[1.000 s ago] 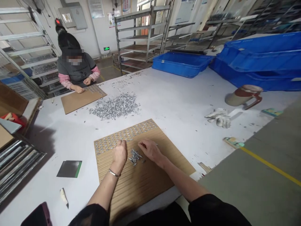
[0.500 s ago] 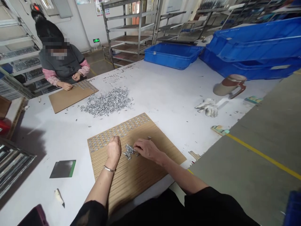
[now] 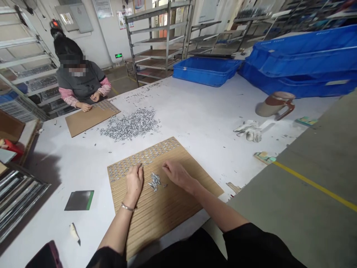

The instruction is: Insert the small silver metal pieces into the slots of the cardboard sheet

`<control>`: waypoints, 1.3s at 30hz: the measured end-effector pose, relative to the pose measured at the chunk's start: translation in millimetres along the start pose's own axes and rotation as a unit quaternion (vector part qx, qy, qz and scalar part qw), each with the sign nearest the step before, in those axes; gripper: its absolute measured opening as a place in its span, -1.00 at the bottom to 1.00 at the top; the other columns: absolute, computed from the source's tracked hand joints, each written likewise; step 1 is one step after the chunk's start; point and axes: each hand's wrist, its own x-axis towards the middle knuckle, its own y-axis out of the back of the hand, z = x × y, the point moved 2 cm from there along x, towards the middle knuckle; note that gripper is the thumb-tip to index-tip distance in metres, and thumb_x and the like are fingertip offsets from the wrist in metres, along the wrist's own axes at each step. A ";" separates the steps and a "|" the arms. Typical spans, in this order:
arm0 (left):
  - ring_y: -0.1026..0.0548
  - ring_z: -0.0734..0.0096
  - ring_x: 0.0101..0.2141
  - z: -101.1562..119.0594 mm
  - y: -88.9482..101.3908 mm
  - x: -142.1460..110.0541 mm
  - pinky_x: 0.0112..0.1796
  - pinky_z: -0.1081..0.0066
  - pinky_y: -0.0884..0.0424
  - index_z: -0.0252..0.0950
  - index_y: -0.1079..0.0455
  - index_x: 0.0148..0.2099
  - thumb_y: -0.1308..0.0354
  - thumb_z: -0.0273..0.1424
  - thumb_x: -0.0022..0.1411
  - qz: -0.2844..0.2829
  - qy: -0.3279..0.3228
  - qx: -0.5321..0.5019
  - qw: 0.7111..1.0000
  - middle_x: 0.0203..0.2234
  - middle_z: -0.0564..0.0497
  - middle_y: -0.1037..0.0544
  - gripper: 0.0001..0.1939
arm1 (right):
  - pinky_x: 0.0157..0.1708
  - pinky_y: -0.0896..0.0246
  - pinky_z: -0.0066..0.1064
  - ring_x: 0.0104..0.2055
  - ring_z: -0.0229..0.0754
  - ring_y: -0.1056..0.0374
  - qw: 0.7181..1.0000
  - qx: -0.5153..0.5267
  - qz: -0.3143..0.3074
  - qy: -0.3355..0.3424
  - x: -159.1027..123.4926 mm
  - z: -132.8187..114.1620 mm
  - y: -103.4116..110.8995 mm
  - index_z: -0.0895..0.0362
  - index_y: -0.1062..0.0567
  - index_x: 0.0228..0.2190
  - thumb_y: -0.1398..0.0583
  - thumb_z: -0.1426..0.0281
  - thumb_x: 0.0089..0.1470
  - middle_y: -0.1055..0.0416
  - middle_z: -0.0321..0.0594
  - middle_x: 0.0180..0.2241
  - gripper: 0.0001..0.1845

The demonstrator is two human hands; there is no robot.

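A ridged cardboard sheet (image 3: 167, 208) lies in front of me on the white table (image 3: 200, 119). Rows of small silver metal pieces (image 3: 145, 158) fill its far edge. My left hand (image 3: 134, 181) rests on the sheet with fingers curled down at the filled rows. My right hand (image 3: 176, 174) lies flat on the sheet, fingers stretched toward a small heap of loose silver pieces (image 3: 154, 181) between both hands. Neither hand visibly holds a piece.
A big pile of silver pieces (image 3: 129, 125) lies further back. A person (image 3: 79, 80) works at a second cardboard sheet (image 3: 89, 118). Blue bins (image 3: 205, 70), a brown jug (image 3: 275, 104), gloves (image 3: 249, 131), a dark plate (image 3: 79, 200) and metal racks (image 3: 158, 41) surround.
My left hand has uncurled from a fist and lies lower on the sheet. My right hand has flattened and shifted a little right of the small heap. The view has swung slightly.
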 end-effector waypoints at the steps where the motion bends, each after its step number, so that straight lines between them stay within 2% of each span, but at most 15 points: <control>1: -0.56 0.25 -0.23 -3.6 7.6 -7.9 -0.15 0.31 -0.43 -0.29 -0.49 -0.09 0.02 -0.37 0.43 0.026 -0.016 -0.039 0.999 -0.26 -0.12 -0.60 -0.74 | -0.32 -0.13 -0.43 -0.37 -0.22 -0.34 0.999 0.033 0.022 0.002 4.9 4.4 3.2 0.14 -0.45 -0.29 -0.10 0.46 0.25 -0.47 -0.25 -0.40 -0.88; 3: -0.56 0.27 -0.29 -10.9 19.8 -26.5 -0.20 0.32 -0.45 -0.26 -0.50 -0.16 0.01 -0.32 0.43 0.029 -0.029 -0.073 0.996 -0.34 -0.07 -0.58 -0.74 | -0.33 -0.16 -0.44 -0.40 -0.22 -0.34 0.994 0.100 0.039 0.007 16.5 12.4 6.3 0.12 -0.48 -0.32 -0.13 0.44 0.20 -0.46 -0.29 -0.45 -0.89; 6: -0.56 0.31 -0.34 -17.5 28.3 -52.4 -0.25 0.35 -0.46 -0.24 -0.49 -0.19 -0.01 -0.31 0.42 -0.001 -0.024 -0.105 0.994 -0.37 -0.04 -0.58 -0.75 | -0.34 -0.21 -0.44 -0.42 -0.22 -0.38 0.987 0.160 0.018 -0.001 36.0 18.9 2.9 0.13 -0.52 -0.29 -0.15 0.44 0.15 -0.48 -0.30 -0.47 -0.86; 10: -0.56 0.32 -0.31 -18.5 24.1 -67.9 -0.24 0.35 -0.47 -0.24 -0.48 -0.19 -0.02 -0.32 0.41 -0.011 -0.015 -0.127 0.992 -0.34 -0.06 -0.58 -0.77 | -0.31 -0.19 -0.45 -0.41 -0.21 -0.40 0.996 0.083 -0.002 -0.031 56.6 17.5 -3.3 0.13 -0.53 -0.32 -0.12 0.49 0.16 -0.50 -0.29 -0.49 -0.83; 14: -0.56 0.31 -0.31 -19.9 18.5 -68.0 -0.25 0.34 -0.48 -0.23 -0.48 -0.17 -0.02 -0.29 0.41 -0.007 -0.015 -0.134 0.991 -0.34 -0.06 -0.56 -0.77 | -0.27 -0.16 -0.45 -0.30 -0.18 -0.42 0.998 -0.039 -0.012 -0.055 65.0 13.2 -8.2 0.14 -0.52 -0.31 -0.09 0.47 0.25 -0.55 -0.19 -0.37 -0.81; 17: -0.55 0.32 -0.32 -21.1 18.2 -67.0 -0.26 0.35 -0.47 -0.24 -0.48 -0.17 -0.02 -0.28 0.41 -0.011 -0.017 -0.140 0.990 -0.35 -0.06 -0.55 -0.76 | -0.20 -0.15 -0.45 -0.18 -0.16 -0.42 0.994 -0.086 -0.010 -0.058 66.1 9.2 -16.3 0.15 -0.51 -0.27 -0.09 0.41 0.30 -0.55 -0.13 -0.25 -0.81; 20: -0.55 0.33 -0.32 -21.5 18.6 -67.3 -0.26 0.35 -0.47 -0.23 -0.48 -0.17 -0.03 -0.29 0.41 -0.011 -0.019 -0.142 0.990 -0.36 -0.05 -0.55 -0.78 | -0.15 -0.15 -0.44 -0.11 -0.15 -0.40 0.993 -0.096 0.002 -0.063 65.3 3.6 -26.2 0.14 -0.50 -0.24 -0.07 0.38 0.33 -0.54 -0.12 -0.19 -0.79; 25: -0.55 0.34 -0.34 -22.1 17.4 -68.7 -0.28 0.37 -0.46 -0.24 -0.48 -0.17 -0.03 -0.30 0.42 -0.002 -0.023 -0.149 0.989 -0.37 -0.03 -0.54 -0.78 | -0.16 -0.17 -0.40 -0.06 -0.11 -0.39 0.988 -0.108 0.008 -0.110 62.0 -5.5 -35.1 0.13 -0.49 -0.19 -0.03 0.34 0.37 -0.51 -0.07 -0.14 -0.75; 30: -0.56 0.32 -0.34 -22.8 17.2 -68.5 -0.29 0.35 -0.48 -0.23 -0.49 -0.17 -0.01 -0.26 0.42 -0.005 -0.014 -0.151 0.988 -0.38 -0.05 -0.54 -0.74 | -0.16 -0.19 -0.38 -0.07 -0.08 -0.40 0.980 -0.143 -0.001 -0.139 60.5 -10.3 -35.4 0.15 -0.46 -0.14 -0.02 0.32 0.37 -0.48 0.00 -0.10 -0.75; 39: -0.56 0.32 -0.33 -24.3 17.5 -67.8 -0.27 0.35 -0.48 -0.23 -0.50 -0.18 -0.02 -0.27 0.41 -0.002 -0.016 -0.138 0.990 -0.37 -0.05 -0.56 -0.75 | -0.16 -0.21 -0.35 -0.07 -0.04 -0.43 0.983 -0.131 -0.005 -0.125 65.1 -11.0 -29.6 0.18 -0.47 -0.19 -0.05 0.39 0.34 -0.52 0.04 -0.12 -0.78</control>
